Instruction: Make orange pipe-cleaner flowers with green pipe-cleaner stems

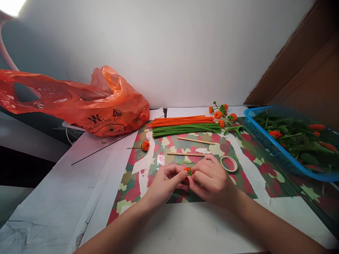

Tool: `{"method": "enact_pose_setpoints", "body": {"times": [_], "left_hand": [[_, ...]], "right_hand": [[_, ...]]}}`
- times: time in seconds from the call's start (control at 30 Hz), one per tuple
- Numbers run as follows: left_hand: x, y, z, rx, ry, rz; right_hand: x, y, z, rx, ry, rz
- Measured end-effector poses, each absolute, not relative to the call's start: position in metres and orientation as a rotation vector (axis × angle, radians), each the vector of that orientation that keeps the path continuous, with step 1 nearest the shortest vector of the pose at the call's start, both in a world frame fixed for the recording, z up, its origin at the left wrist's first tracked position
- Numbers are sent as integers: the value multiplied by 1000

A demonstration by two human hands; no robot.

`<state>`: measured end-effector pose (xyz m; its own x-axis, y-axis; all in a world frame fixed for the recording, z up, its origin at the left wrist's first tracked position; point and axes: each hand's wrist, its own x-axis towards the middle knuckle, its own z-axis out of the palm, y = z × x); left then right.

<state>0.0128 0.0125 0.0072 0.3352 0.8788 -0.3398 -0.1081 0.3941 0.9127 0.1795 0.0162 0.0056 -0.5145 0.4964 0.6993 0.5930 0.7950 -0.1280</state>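
Observation:
My left hand (165, 181) and my right hand (210, 180) meet over the patterned mat (246, 176), both pinched on a small orange pipe-cleaner flower (187, 170) with a bit of green under it. Just beyond my fingers lie two thin wooden sticks (185, 154), and a roll of tape (229, 163) sits right of my right hand. One finished orange bud on a wire (145, 145) lies to the left. Bundles of orange pipe cleaners (182, 121) and green pipe cleaners (186, 129) lie further back.
An orange plastic bag (79, 102) lies at the back left with a long dark wire (106, 148) in front of it. A sprig of orange flowers (224, 114) rests by a blue basket (278, 151) of flowers and leaves at the right. A white wall stands behind.

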Motion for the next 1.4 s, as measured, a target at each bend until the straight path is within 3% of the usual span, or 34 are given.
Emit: {"method": "enact_pose_setpoints", "body": {"times": [0.23, 0.73, 1.1, 1.4], "left_hand": [[13, 13, 7, 904, 1055, 807], [23, 3, 2, 1098, 1135, 1080], [22, -3, -3, 1571, 1265, 1284], [20, 0, -1, 1509, 1278, 1264]], "right_hand": [[178, 13, 9, -832, -2323, -169], [169, 4, 10, -1138, -2003, -367], [168, 3, 8, -1151, -1965, -31], [173, 7, 5, -1039, -2115, -157]]}}
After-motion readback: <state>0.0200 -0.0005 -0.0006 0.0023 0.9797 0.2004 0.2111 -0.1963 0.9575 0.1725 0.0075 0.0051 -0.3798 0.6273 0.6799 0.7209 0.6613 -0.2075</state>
